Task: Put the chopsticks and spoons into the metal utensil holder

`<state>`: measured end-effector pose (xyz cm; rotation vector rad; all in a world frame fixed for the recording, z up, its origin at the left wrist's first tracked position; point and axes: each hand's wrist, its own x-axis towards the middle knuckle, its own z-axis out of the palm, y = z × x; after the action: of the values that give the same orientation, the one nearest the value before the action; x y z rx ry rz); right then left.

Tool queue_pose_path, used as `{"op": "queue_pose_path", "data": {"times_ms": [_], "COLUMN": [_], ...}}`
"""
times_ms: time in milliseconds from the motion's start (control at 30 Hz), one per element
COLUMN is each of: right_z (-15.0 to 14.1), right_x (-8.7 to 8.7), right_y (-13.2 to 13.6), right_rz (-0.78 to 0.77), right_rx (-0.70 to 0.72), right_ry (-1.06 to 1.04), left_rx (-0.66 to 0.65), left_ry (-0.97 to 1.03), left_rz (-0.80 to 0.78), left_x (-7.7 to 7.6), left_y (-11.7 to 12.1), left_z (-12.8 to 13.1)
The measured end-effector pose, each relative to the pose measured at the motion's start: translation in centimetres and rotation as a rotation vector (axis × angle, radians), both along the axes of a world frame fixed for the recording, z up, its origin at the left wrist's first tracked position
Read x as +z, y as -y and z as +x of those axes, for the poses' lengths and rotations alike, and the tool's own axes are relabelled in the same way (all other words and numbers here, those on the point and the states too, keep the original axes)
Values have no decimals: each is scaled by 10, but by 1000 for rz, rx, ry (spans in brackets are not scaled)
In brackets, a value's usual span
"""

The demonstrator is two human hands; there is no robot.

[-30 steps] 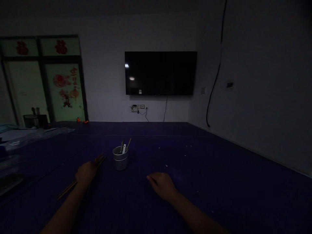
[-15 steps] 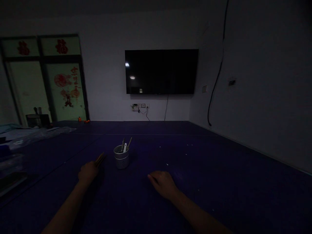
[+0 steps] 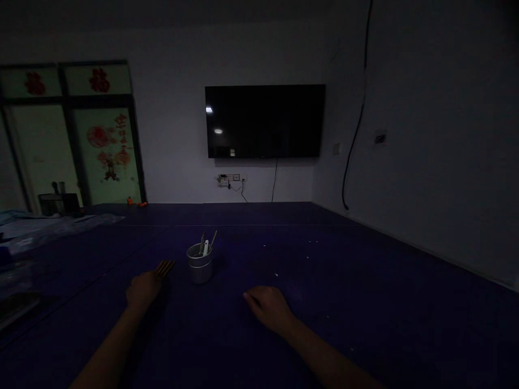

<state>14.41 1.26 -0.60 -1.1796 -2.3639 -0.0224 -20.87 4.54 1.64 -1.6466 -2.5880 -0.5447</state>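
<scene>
At the left, my left hand (image 3: 142, 292) is closed around a small bunch of brown chopsticks (image 3: 165, 268), whose ends fan out past the fingers toward the cup. A silver metal cup (image 3: 200, 272) stands upright on the dark blue surface (image 3: 227, 335), just right of the chopsticks and apart from them. Inside it lean several slim utensils, among them a white handle (image 3: 206, 247); their lower parts are hidden. My right hand (image 3: 270, 308) rests on the surface to the right of the cup, fingers curled in, with nothing visible in it.
Small white scraps (image 3: 276, 274) lie scattered to the right of the cup. Clear plastic wrapping (image 3: 68, 228) and a dark box (image 3: 60, 203) are at the far left. Small orange items (image 3: 141, 204) sit at the back edge, and a television (image 3: 265, 121) hangs on the wall.
The chopsticks in my left hand have turned and spread into a fan. My right hand stays in place; the whole view has shifted slightly.
</scene>
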Motion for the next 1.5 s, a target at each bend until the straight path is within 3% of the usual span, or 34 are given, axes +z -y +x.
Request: {"op": "queue_pose_path", "data": {"times_ms": [133,300,567,767,1000,1133,1500], "right_z": [0,1,0,0,1,1,1], "right_x": [0,-2,-2,-2,-5,-4,-2], "right_y": [0,-1,-2,-2,-3,-3,0], "right_rz": [4,12,-8,8,23,13,-3], "right_rx": [1,10,4,9,14,11,22], "right_ry": [0,-7,1,15,-5,-3,5], "left_rx": [4,9,-98,-101,-151,-128,-175], "left_ry": [4,-26,-70,-178,-133,-149,-90], "left_rz": [-100,-106,-98,-107,-115,-59,-129], "left_x": [6,7,0,-15,-34,-34,-27], "left_y": [5,7,3,-5,-15,-14,-13], "left_z": [6,8,2,3,-8,-7,-8]}}
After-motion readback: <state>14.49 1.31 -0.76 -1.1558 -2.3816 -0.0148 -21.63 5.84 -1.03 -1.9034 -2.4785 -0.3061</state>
